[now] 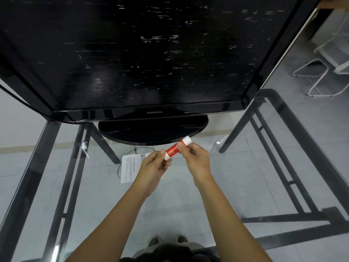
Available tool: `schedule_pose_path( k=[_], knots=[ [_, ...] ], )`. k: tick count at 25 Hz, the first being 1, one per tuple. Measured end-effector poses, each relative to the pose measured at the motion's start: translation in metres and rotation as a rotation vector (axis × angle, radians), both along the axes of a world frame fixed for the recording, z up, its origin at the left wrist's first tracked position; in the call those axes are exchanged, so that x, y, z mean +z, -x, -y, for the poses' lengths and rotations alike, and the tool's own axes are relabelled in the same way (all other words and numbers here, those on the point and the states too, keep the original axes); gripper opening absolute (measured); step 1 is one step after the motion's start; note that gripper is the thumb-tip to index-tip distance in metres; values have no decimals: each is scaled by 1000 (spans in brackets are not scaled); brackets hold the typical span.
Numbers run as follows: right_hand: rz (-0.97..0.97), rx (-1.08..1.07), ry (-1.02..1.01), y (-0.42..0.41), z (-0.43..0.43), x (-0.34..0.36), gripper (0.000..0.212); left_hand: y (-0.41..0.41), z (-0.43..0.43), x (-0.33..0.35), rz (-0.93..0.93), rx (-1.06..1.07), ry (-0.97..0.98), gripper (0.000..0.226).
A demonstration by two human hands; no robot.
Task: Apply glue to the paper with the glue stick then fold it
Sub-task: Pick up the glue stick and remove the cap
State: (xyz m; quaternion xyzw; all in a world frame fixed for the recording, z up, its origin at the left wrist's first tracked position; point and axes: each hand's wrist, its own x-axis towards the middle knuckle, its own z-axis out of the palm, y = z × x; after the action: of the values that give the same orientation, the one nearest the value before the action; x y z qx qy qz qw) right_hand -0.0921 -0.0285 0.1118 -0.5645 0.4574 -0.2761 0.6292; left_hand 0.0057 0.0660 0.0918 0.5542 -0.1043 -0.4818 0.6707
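Pinching glue stick (174, 150) between both hands (154, 166) (197, 157)

You are looking down through a glass counter (35, 167) with a black metal frame, onto a pale grey tiled floor (294, 59). A large black Samsung television (132, 53) is standing on the counter on an oval black stand (153, 131), its dark screen catching faint streaks of light. White tubular furniture (342, 68) is sitting on the floor at far right.
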Motion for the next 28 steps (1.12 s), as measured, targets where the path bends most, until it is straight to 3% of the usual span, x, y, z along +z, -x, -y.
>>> schedule_pose_path(
  k=[2, 5, 10, 15, 19, 23, 28],
  knots=[
    [10, 1, -2, -1, 0, 2, 17, 0, -3, 0, 110, 19, 44, 16],
    [22, 6, -11, -1, 1, 2, 16, -3, -4, -1, 325, 21, -43, 12],
    [18, 11, -17, -1, 0, 1, 23, -3, -7, -3, 482, 45, 55, 23],
    [13, 17, 5, -2, 0, 1, 21, -2, -7, -6, 199, -21, 18, 33],
    [13, 14, -12, -2, -1, 1, 20, -5, -7, -5, 356, -16, 39, 11],
    [6, 28, -1, -4, -2, 1, 23, -6, -8, -5, 422, 21, 106, 22],
    [10, 34, 11, -6, -1, 3, 19, -7, -9, -8, 275, -17, 67, 20]
  ],
)
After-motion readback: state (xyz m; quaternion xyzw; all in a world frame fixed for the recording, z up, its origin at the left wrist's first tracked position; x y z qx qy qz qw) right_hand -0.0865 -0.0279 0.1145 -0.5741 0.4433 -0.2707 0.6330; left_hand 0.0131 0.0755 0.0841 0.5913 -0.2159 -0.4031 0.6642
